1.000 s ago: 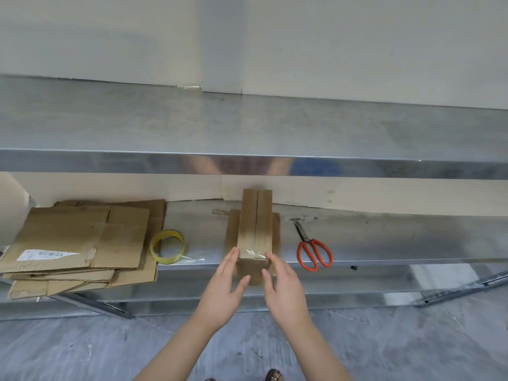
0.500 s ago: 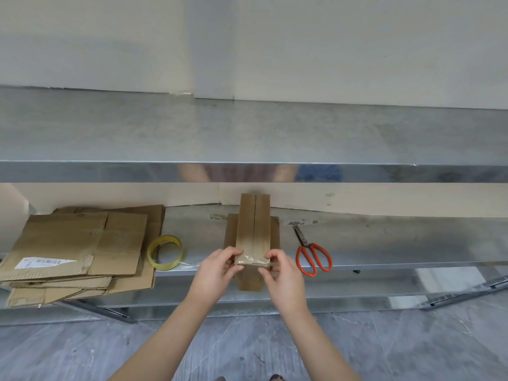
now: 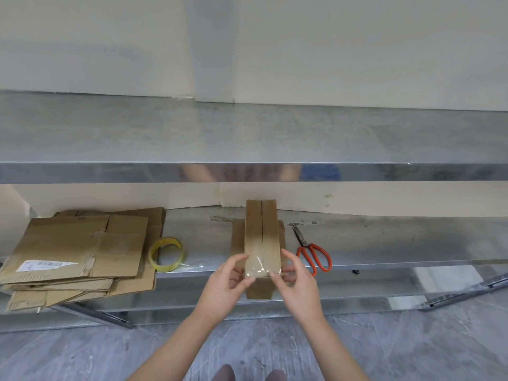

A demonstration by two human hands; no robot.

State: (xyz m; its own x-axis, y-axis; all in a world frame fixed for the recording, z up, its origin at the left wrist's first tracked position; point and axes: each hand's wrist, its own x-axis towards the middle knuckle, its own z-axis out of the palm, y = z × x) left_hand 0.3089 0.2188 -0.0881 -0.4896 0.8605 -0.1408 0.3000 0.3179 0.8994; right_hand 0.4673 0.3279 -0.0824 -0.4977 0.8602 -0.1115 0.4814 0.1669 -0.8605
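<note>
**Holding the taped end of a narrow cardboard box with both hands**

Two bare hands are meeting at the near end of a narrow cardboard box point(image 3: 262, 237). The box is lying lengthwise on the lower shelf point(image 3: 384, 243), in the middle of it, and its near end is sticking out over the front edge of the shelf. The two top flaps are closing along a straight seam. A strip of clear tape point(image 3: 259, 268) is crossing this seam at the near end and is shining in the light.

The left hand point(image 3: 225, 287) is gripping the left corner of the box, its fingers point(image 3: 236, 264) curled around the side and the thumb pressing on the tape. The right hand point(image 3: 295, 284) is doing the same on the right corner, pinching it between thumb and curled fingers.

A roll of yellowish tape point(image 3: 165, 254) is lying to the left of the box, near the shelf edge. Red-handled scissors point(image 3: 313, 253) are lying just to the right of the box, blades pointing away. Farther left, a stack of flattened cartons point(image 3: 77, 257) is resting on the shelf. The top carton is carrying a white label point(image 3: 45, 265) with a barcode, but the print is too small to read. No brand is showing on the box or on the roll.
</note>
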